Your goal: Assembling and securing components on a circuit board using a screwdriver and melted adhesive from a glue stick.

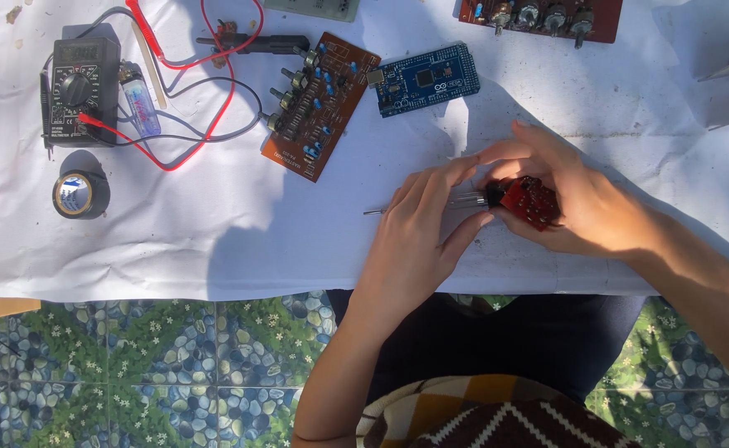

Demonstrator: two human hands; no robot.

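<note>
On a white-covered counter (pixel 215 249), below and to the right of a blue circuit board (pixel 427 79), the right hand (pixel 584 203) has its fingers pinching a small red circuit board (pixel 530 199) while the left hand (pixel 414 232) has its fingers pinching a thin metal-tipped tool (pixel 455 201) against it.

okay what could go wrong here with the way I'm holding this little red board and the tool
The right hand cups the small red board in mid-air, so the slim metal tool in the left hand might slip toward the fingers. Both sit near the table edge, so a dropped part could fall to the floor.
</note>
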